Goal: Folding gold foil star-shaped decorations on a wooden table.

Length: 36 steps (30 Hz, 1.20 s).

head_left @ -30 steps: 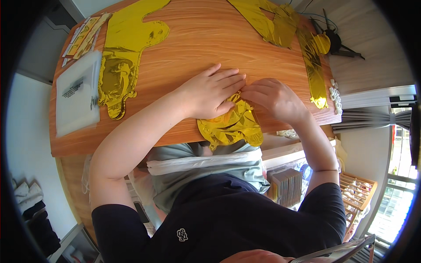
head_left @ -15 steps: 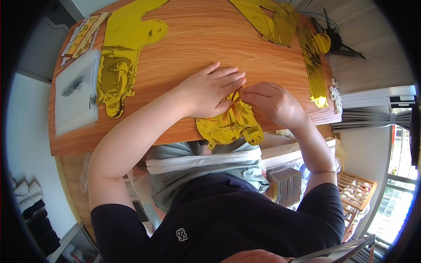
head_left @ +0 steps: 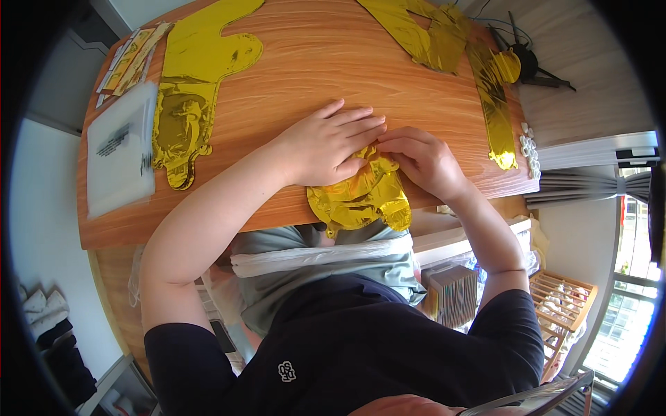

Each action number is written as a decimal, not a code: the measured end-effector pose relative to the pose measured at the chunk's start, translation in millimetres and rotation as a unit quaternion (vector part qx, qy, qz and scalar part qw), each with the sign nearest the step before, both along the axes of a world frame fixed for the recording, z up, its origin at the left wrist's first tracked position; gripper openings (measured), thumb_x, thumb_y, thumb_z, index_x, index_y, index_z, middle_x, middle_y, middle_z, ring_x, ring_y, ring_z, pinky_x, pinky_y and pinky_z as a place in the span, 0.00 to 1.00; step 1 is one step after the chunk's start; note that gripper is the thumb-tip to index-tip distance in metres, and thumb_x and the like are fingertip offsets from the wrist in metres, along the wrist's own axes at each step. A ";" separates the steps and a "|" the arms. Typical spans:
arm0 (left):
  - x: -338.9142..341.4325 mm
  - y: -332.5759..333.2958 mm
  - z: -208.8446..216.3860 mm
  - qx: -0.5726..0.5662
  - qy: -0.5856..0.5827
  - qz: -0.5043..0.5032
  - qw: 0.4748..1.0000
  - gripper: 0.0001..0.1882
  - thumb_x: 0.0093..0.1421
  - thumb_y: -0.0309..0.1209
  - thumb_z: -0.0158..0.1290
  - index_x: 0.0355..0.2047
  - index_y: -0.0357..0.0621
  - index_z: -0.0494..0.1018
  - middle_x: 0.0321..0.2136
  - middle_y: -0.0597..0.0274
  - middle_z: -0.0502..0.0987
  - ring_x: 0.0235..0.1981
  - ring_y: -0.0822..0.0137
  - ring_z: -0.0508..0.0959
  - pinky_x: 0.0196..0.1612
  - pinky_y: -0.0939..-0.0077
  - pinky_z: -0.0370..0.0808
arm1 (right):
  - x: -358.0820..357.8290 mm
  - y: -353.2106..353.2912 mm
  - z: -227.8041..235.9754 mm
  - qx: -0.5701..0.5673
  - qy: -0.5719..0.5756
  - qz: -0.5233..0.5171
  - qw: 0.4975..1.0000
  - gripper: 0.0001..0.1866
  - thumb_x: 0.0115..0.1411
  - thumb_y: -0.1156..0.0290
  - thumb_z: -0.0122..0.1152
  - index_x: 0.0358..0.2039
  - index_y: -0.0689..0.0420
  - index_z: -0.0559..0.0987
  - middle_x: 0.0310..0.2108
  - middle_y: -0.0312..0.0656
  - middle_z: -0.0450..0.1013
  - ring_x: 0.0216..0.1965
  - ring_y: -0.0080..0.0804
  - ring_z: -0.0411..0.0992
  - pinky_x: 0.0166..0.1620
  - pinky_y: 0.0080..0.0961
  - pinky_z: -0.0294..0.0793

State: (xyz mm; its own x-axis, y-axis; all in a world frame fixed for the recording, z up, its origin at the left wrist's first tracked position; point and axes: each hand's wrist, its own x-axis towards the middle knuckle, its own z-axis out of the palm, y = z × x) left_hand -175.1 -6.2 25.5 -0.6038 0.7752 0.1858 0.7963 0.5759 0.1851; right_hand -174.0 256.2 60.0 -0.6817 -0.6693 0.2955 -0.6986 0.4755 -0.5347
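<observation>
At the table's near edge lies a crumpled gold foil balloon (head_left: 361,201), partly folded, its lower end hanging over the edge toward my lap. My left hand (head_left: 322,145) rests flat across its upper left part, fingers stretched out to the right and thumb apart on the foil. From the right, my right hand (head_left: 427,163) pinches the balloon's upper edge between thumb and fingers, close to the left fingertips. Both hands cover the top of the balloon, so its upper outline is hidden.
Flat gold foil balloons lie at the left (head_left: 184,104) and far right (head_left: 444,41) of the wooden table (head_left: 298,69). A stack of clear plastic bags (head_left: 121,152) and printed packets (head_left: 132,59) are at left. Small white rings (head_left: 529,152) and a black router (head_left: 531,66) sit at right.
The lower right part of the balloon has shifted and flattened, and its rounded lobe has turned. My right hand has moved slightly left; the left hand stays nearly in place.
</observation>
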 end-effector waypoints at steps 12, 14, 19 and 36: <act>-0.3 0.7 -2.5 0.003 0.018 -0.003 1.000 0.34 0.75 0.51 0.42 0.74 0.44 0.61 0.75 0.60 0.61 0.78 0.62 0.55 0.79 0.51 0.48 | -13.9 4.4 -1.4 0.021 0.080 0.081 0.993 0.13 0.51 0.82 0.72 0.39 0.57 0.86 0.45 0.41 0.83 0.43 0.43 0.82 0.47 0.34 0.83; 0.1 1.4 -1.1 0.012 -0.010 0.002 1.000 0.34 0.74 0.48 0.47 0.75 0.47 0.59 0.76 0.61 0.58 0.78 0.63 0.53 0.78 0.48 0.48 | -13.9 2.0 4.9 0.026 0.042 0.085 0.995 0.13 0.52 0.82 0.71 0.39 0.58 0.85 0.45 0.42 0.83 0.44 0.43 0.82 0.47 0.34 0.83; 0.3 -0.1 1.7 0.007 -0.020 0.002 1.000 0.34 0.74 0.48 0.47 0.75 0.47 0.59 0.76 0.62 0.58 0.78 0.63 0.53 0.78 0.48 0.49 | -6.6 -3.6 24.0 0.036 -0.016 0.076 0.996 0.12 0.54 0.83 0.69 0.40 0.61 0.85 0.45 0.45 0.82 0.44 0.45 0.82 0.47 0.34 0.83; 0.1 0.9 0.0 -0.008 -0.009 0.003 1.000 0.42 0.72 0.59 0.46 0.76 0.47 0.56 0.77 0.61 0.56 0.79 0.62 0.53 0.79 0.49 0.47 | 6.4 9.3 -7.9 0.026 0.167 0.086 0.982 0.14 0.51 0.81 0.70 0.40 0.59 0.86 0.47 0.43 0.82 0.47 0.44 0.82 0.50 0.38 0.82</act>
State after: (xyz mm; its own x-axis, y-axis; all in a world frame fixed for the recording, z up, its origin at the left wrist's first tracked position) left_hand -175.0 -5.4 25.5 -0.6119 0.7741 0.1625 0.7892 0.5839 0.1904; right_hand -167.6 265.6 52.1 -0.4286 -0.7859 0.4456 -0.9030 0.3565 -0.2398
